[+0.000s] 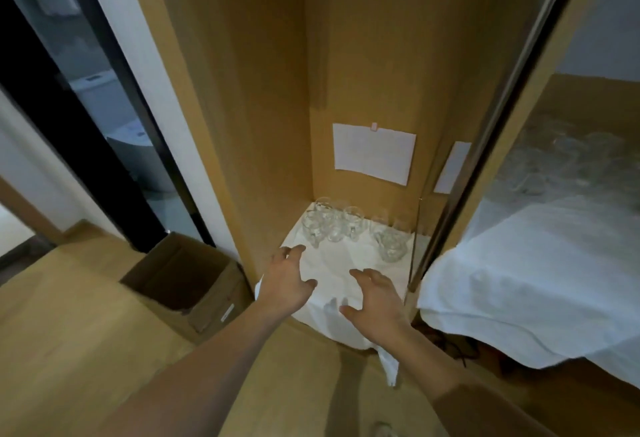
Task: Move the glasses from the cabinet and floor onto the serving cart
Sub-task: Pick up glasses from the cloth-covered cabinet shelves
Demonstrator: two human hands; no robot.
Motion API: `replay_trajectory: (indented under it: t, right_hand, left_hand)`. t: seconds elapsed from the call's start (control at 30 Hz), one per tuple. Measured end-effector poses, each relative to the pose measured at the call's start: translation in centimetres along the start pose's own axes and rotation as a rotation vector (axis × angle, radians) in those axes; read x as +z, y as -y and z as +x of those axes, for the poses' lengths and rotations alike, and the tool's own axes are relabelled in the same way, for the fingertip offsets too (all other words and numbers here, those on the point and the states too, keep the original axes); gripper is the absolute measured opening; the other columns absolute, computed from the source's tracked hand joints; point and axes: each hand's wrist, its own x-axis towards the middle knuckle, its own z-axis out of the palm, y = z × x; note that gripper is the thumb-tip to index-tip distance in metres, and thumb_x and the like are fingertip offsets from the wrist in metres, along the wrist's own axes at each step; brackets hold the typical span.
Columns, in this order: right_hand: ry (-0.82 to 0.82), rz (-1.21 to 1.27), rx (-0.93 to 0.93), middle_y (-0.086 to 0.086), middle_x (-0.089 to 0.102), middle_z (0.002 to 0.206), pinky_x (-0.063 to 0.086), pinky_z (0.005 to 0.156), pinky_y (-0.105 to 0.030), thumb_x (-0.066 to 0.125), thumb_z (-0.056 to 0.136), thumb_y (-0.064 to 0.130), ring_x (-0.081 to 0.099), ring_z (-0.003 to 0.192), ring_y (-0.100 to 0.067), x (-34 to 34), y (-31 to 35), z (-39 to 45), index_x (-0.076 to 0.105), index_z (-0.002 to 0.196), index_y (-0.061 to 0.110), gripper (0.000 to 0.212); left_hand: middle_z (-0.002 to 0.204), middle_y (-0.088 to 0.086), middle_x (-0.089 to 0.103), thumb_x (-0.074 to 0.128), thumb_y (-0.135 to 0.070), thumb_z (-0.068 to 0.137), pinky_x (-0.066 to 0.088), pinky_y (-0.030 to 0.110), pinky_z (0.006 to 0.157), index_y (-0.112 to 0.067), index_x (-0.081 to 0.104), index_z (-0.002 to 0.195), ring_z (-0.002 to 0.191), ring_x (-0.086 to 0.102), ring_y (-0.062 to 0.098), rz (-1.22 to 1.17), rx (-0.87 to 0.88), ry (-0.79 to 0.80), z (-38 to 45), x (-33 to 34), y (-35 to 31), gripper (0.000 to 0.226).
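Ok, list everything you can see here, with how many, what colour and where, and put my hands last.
clear stemmed glasses: several, exact count unclear, transparent, at back of cabinet floor
white cloth: one, white, under the glasses, spilling over the cabinet's front edge
white paper sheets: two, white, on cabinet back and right walls
wooden cabinet: one, tan
open cardboard box: one, brown, on floor left of cabinet
white draped cloth: one, white, at right
left hand: open, over the cloth
right hand: open, over the cloth

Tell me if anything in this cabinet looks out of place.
The white cloth under the glasses hangs crookedly over the cabinet's front edge, one corner trailing down. One glass seems to lie tipped on its side.
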Motion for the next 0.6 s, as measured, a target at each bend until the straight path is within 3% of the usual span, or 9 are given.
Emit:
replay_trajectory:
  t: [0.3,0.43,0.6]
  right_hand:
    - [0.104,0.004,-0.010,-0.002,0.035,0.158,0.031,0.118,-0.034,0.068,0.088,0.049,0.031,0.144,-0.025,2.7,2.5,12.1,0.032,0.155,0.023,0.081]
    - [0.162,0.019,0.014,-0.003,0.034,0.158,0.029,0.117,-0.035,0.065,0.090,0.050,0.031,0.145,-0.026,4.0,3.5,20.6,0.030,0.156,0.021,0.080]
    - [0.205,0.032,0.066,-0.006,0.043,0.152,0.027,0.115,-0.030,0.066,0.089,0.051,0.038,0.140,-0.025,5.7,3.3,28.6,0.033,0.154,0.017,0.081]
  left_hand:
    - [0.154,0.005,0.038,0.069,-0.042,0.090,0.039,0.040,0.110,-0.024,0.035,0.151,0.136,0.041,0.029,-0.055,-0.077,0.018,8.4,-0.6,5.1,0.072]
    - [0.157,0.004,0.034,0.065,-0.040,0.094,0.038,0.038,0.113,-0.023,0.029,0.154,0.139,0.038,0.027,-0.005,-0.095,0.075,14.8,-0.9,7.6,0.072]
    - [0.156,0.009,0.034,0.067,-0.040,0.092,0.042,0.035,0.106,-0.017,0.027,0.155,0.129,0.049,0.030,0.023,-0.134,0.174,24.4,-0.9,9.4,0.079]
